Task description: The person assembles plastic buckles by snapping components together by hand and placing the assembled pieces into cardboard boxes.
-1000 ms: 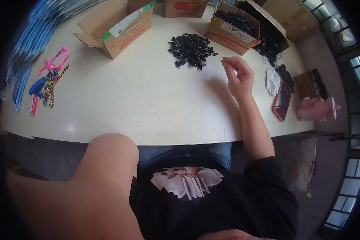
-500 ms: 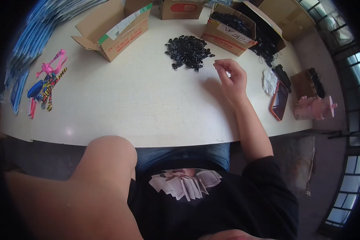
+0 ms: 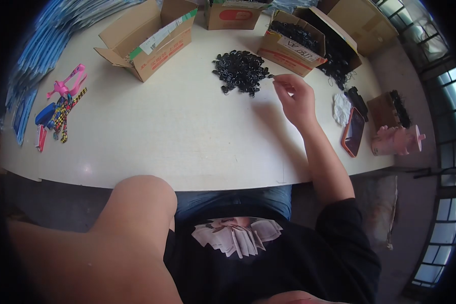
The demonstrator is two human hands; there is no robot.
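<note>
My right hand point(image 3: 295, 99) is over the table at the right edge of a pile of small black parts point(image 3: 240, 72). Its thumb and forefinger are pinched together; anything between them is too small to make out. Just behind the hand stands an open carton point(image 3: 290, 54) filled with black pieces. My left forearm is bent back toward the lower left, and my left hand is outside the picture.
An open, flapped cardboard box point(image 3: 159, 57) stands back left, beside stacked blue plastic packets point(image 3: 38, 55). Pink and patterned straps point(image 3: 61, 114) lie at left. At right are crumpled tissue point(image 3: 341, 109), a phone point(image 3: 353, 133) and a pink cup point(image 3: 396, 140).
My right hand has shifted slightly left, closer to the black pile, with its fingers still pinched. The whole view has moved a little. My left arm stays bent.
</note>
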